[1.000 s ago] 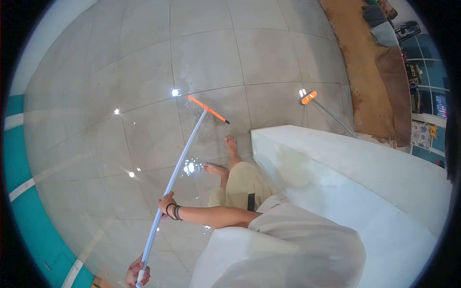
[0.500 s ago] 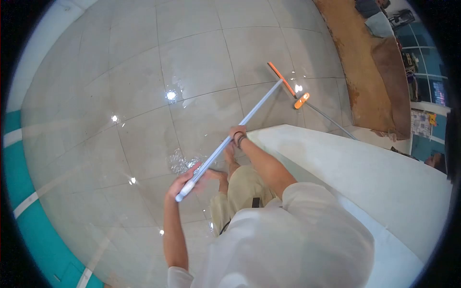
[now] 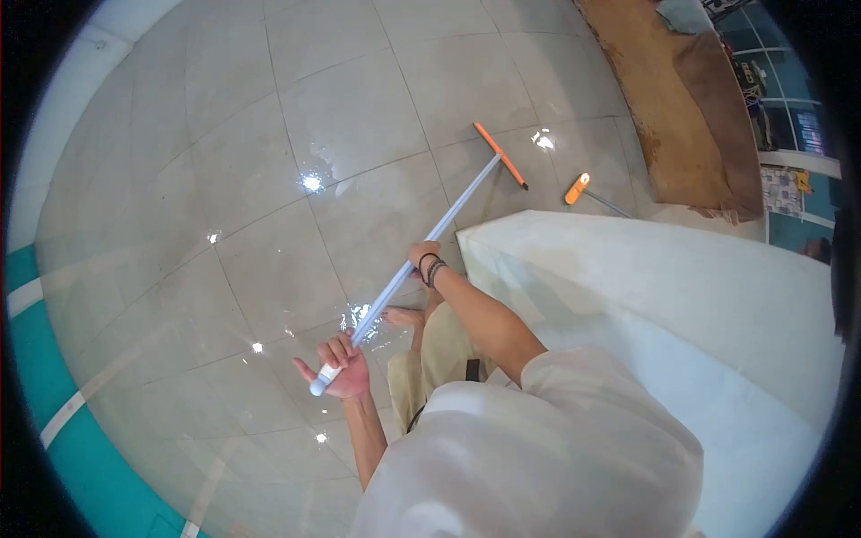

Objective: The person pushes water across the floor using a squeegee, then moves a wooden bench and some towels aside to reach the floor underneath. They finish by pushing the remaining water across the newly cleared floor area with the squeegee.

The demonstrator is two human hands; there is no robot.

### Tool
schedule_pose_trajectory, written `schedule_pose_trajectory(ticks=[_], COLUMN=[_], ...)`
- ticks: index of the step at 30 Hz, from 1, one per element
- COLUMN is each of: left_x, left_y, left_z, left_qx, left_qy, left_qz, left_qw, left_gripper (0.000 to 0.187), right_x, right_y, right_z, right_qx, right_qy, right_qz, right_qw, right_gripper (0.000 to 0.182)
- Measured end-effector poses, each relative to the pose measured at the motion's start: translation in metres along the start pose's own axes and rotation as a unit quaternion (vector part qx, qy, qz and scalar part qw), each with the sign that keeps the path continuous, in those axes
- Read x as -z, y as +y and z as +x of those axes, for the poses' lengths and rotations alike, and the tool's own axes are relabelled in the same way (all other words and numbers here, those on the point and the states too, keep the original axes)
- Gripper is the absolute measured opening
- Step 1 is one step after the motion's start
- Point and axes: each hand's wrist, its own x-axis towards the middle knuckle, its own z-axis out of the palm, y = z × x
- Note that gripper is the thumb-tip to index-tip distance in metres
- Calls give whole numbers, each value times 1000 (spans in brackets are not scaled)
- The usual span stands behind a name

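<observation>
A floor squeegee [image 3: 393,287] with a long pale blue handle and an orange blade head lies slantwise across the view, its head on the wet tiles. My right hand [image 3: 424,258], with dark bands at the wrist, is closed round the middle of the handle. Near the handle's end, my left hand [image 3: 343,366] is turned palm up, its fingers curled over the shaft and the thumb sticking out. Beyond the white counter's corner lies a second tool with an orange head [image 3: 577,189] and a thin grey pole, whose far part is hidden.
Grey floor tiles [image 3: 354,108] shine with water and light reflections. A white counter or partition [image 3: 628,260] stands close on my right. Past it is a brown board-like surface [image 3: 646,99] with a cloth over it. A teal-and-white wall [image 3: 54,359] borders the left. My bare foot [image 3: 404,316] is below the handle.
The squeegee head has been drawn back towards me, away from the second orange tool. My left hand has shifted down and turned palm up on the handle. The view has moved slightly.
</observation>
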Motion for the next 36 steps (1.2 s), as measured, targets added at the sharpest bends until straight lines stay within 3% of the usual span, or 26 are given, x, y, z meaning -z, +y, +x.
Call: schedule_pose_trajectory(ticks=[2, 3, 5, 7, 8, 10, 11, 13, 15, 17, 18, 20, 22, 24, 25, 26, 27, 28, 30, 32, 34, 36], left_x=[5, 4, 9, 4, 0, -6, -10, -23, -39, -53, -59, -61, -49, -45, -48, -50, -46, -40, -40, -44, -48, -53], left_y=[19, 35, 94, 144, 162, 196, 211, 237, 257, 272, 273, 260, 235, 193, 168, 143, 121, 98, 50, 21, 15, 20], left_z=[-5, -12, -17, -33, -39, -53, -60, -69, -74, -72, -68, -55, -28, 5, 22, 39, 59, 73, 90, 95, 99, 99], left_qx=[6, -3, 0, -35, -54, -75, -89, -105, -146, -134, -125, -134, -125, -119, -92, -66, -32, 1, 43, 71, 96, 98], left_qy=[-19, 15, -18, 36, 29, 23, 29, 28, 43, 9, -28, -5, -12, 55, 57, 61, 38, 13, -64, -71, -79, -104], left_qz=[33, 37, 55, 105, 120, 139, 151, 163, 179, 180, 182, 184, 152, 118, 95, 72, 38, 4, 11, 18, 25, 55], left_qw=[999, 999, 998, 993, 991, 987, 984, 981, 972, 974, 975, 974, 980, 984, 990, 993, 998, 1000, 997, 995, 992, 988], left_gripper=[55, 52, 48, 46, 48, 49, 49, 48, 47, 47, 47, 46, 44, 44, 44, 44, 44, 44, 43, 42, 41, 40], right_x=[-1, -17, -75, -115, -134, -162, -170, -184, -196, -188, -186, -171, -154, -135, -128, -104, -95, -74, -35, -8, -2, -7], right_y=[2, 17, 49, 63, 70, 76, 85, 86, 87, 72, 63, 48, 24, 1, -3, -26, -34, -39, -56, -52, -60, -54], right_z=[-16, -25, -51, -105, -122, -152, -164, -192, -214, -236, -242, -233, -205, -163, -125, -116, -79, -51, -16, 16, 12, 7], right_qx=[-26, -43, -79, -73, -53, -73, -63, -81, -70, -89, -107, -108, -51, -19, -9, 11, 9, 23, 11, -10, -29, -32], right_qy=[-42, -55, -86, -107, -109, -146, -213, -254, -287, -285, -286, -277, -235, -178, -195, -148, -110, -160, -124, -143, -164, -113], right_qz=[-42, -25, 9, 100, 56, 42, 88, 99, 102, 111, 122, 148, 162, 200, 214, 179, 174, 157, 133, 121, 109, 136], right_qw=[998, 997, 993, 987, 991, 986, 971, 959, 950, 948, 944, 943, 957, 963, 957, 973, 979, 974, 983, 982, 980, 984], right_gripper=[28, 32, 40, 46, 52, 81, 84, 79, 43, 43, 42, 46, 50, 53, 50, 45, 36, 41, 35, 32, 30, 31])
